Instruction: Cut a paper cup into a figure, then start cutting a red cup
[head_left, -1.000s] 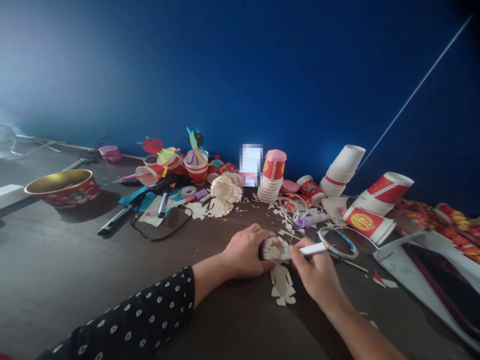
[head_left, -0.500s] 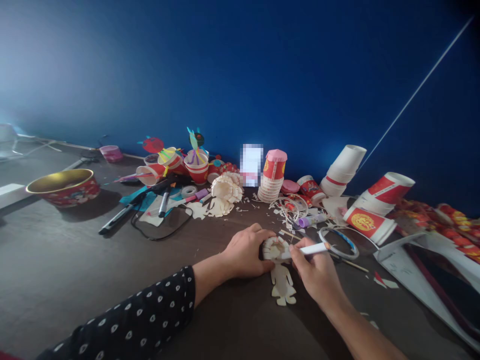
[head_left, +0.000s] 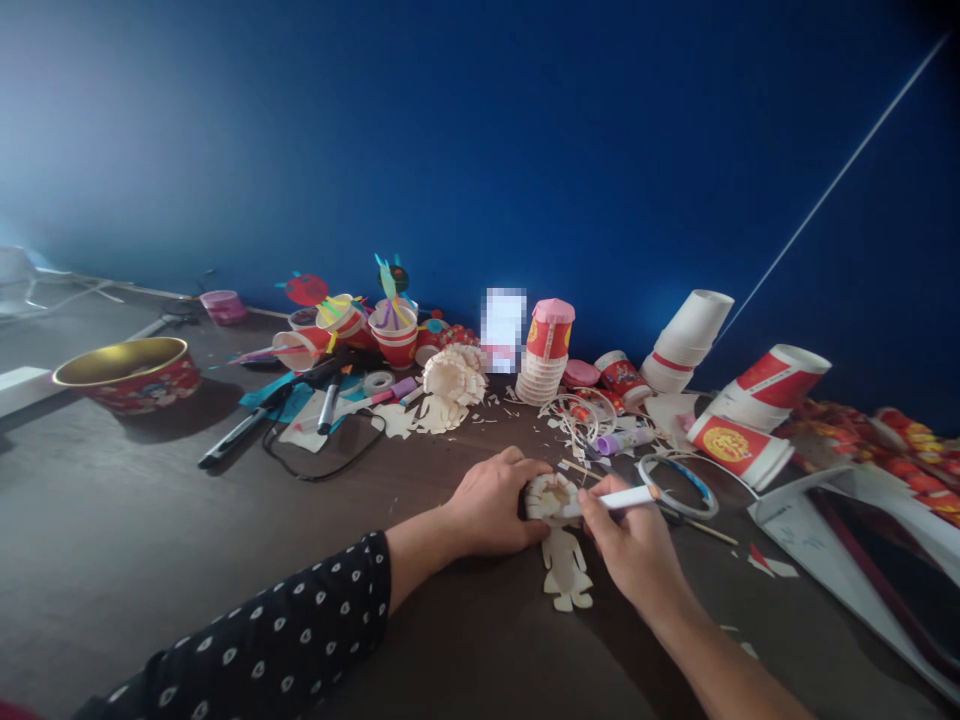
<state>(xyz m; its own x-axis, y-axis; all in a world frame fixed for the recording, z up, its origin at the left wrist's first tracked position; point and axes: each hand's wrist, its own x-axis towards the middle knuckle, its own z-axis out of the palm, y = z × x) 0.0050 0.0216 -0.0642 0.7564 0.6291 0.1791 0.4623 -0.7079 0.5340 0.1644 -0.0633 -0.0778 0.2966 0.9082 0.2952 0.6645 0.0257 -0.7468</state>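
Note:
A cream paper doll (head_left: 566,570) lies flat on the dark table (head_left: 420,630), its round head edged with a fringe of paper strips. My left hand (head_left: 495,505) curves round the left side of that head, with the thumb below and the fingers above, holding it down. In my right hand (head_left: 637,545) is a white marker (head_left: 628,497) with an orange end, pinched between thumb and fingers. The marker slants toward the doll's head; its tip seems to be at the face, though I cannot make out any mark clearly.
Along the blue wall stand stacked paper cups (head_left: 544,375), tilted cup stacks (head_left: 686,340) and fringed paper rings (head_left: 454,375). A red tin (head_left: 127,380) sits at left, near a glue gun (head_left: 247,430). At right lie a clear headband (head_left: 679,480), a purple tube (head_left: 622,440) and a tablet-like dark device (head_left: 892,580).

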